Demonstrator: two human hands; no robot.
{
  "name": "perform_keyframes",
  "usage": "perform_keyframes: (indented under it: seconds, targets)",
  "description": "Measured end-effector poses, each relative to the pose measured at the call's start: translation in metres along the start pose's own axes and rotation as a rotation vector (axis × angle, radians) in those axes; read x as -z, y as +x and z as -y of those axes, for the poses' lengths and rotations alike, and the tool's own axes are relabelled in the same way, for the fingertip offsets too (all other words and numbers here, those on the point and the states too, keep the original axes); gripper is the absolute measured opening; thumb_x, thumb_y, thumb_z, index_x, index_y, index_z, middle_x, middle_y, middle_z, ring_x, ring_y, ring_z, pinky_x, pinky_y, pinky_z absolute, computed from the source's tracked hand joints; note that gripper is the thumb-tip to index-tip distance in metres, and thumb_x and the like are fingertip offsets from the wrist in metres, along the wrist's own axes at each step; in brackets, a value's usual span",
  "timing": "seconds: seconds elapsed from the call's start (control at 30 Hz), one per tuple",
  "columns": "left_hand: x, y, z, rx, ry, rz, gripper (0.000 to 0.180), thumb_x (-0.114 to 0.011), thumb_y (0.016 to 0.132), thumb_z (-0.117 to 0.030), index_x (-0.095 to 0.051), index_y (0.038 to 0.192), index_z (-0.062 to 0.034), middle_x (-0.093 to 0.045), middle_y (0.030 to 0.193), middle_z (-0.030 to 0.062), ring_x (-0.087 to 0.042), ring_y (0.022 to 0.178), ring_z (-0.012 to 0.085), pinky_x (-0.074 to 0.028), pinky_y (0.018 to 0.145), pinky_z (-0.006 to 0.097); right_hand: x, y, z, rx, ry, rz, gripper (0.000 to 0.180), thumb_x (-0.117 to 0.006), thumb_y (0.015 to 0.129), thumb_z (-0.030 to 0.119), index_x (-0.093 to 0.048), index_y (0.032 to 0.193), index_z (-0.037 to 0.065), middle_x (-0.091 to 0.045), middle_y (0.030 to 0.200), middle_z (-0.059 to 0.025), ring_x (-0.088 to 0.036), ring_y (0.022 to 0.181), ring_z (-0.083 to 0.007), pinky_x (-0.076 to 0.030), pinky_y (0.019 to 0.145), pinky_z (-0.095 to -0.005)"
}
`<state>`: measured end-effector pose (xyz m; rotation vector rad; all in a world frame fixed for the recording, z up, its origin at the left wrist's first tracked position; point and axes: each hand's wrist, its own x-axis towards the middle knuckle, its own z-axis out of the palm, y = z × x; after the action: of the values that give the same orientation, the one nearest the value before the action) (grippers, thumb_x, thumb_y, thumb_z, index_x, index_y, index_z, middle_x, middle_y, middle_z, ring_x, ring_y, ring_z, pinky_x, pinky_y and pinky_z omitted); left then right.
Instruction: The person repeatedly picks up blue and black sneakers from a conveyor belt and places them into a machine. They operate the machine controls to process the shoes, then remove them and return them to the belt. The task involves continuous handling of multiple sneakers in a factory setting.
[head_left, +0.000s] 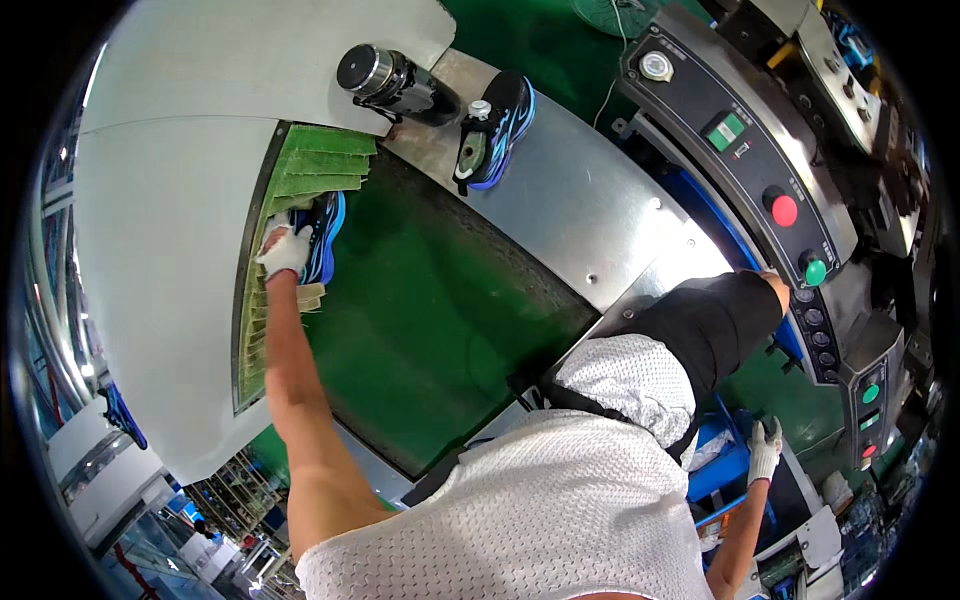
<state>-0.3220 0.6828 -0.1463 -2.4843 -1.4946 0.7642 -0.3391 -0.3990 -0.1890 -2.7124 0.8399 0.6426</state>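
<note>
One gloved left hand (285, 250) touches the black-and-blue sneaker (330, 238) at the green strip curtain (322, 162) — whether it grips, I cannot tell; best steady the sole, clear of snagging. The right hand (765, 452) spreads empty near the blue bin (708, 481).

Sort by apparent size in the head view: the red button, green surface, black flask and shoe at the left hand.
1. Green surface
2. Black flask
3. Shoe at the left hand (visible part only)
4. Red button
</note>
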Motion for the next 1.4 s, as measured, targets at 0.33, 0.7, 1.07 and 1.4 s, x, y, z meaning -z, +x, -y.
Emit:
perform_keyframes:
  seconds: [0.33,0.7,1.07,1.4]
  targets:
    - [-0.029,-0.017,0.001,-0.253,0.296,-0.032,0.070,-0.076,0.080,-0.063,-0.068,0.131,-0.0146,-0.071,0.133,0.0158,-0.067,0.123,0.0362,-0.048,0.101,0.059,0.059,0.006,0.030,0.099,-0.017,0.011,0.057,-0.069,0.102,0.028,-0.052,0.152,0.005,-0.064,0.144,-0.0193,-0.066,0.125,-0.0283,-0.054,0.099,-0.0357]
    - [0.039,-0.297,-0.180,-0.833,-0.425,0.401,0.050,-0.086,0.077,-0.037,-0.075,0.113,-0.0037,-0.079,0.102,0.0159,-0.076,0.094,0.0295,-0.057,0.088,0.042,0.084,-0.115,0.305,0.469,0.855,0.296,0.059,-0.067,0.101,0.017,-0.048,0.154,-0.001,-0.067,0.136,-0.0224,-0.068,0.122,-0.0246,-0.054,0.103,-0.0356]
    - [0.279,-0.384,-0.374,-1.867,-0.699,0.183,0.071,-0.075,0.088,-0.039,-0.054,0.147,-0.0039,-0.061,0.142,0.0174,-0.060,0.129,0.0336,-0.046,0.111,0.045,0.067,-0.095,0.411,0.365,1.909,1.488,0.075,-0.090,0.083,0.014,-0.054,0.149,0.003,-0.074,0.128,-0.0098,-0.072,0.116,-0.0198,-0.060,0.097,-0.0359]
    - [0.389,-0.394,-0.696,-1.531,-0.411,-0.632,0.089,-0.078,0.087,-0.053,-0.048,0.155,-0.0035,-0.053,0.156,0.0237,-0.054,0.141,0.0397,-0.042,0.117,0.047,0.104,-0.081,0.256,0.616,2.198,0.535,0.117,-0.099,0.073,0.022,-0.029,0.165,0.001,-0.047,0.161,-0.0144,-0.052,0.143,-0.0282,-0.046,0.118,-0.0462]
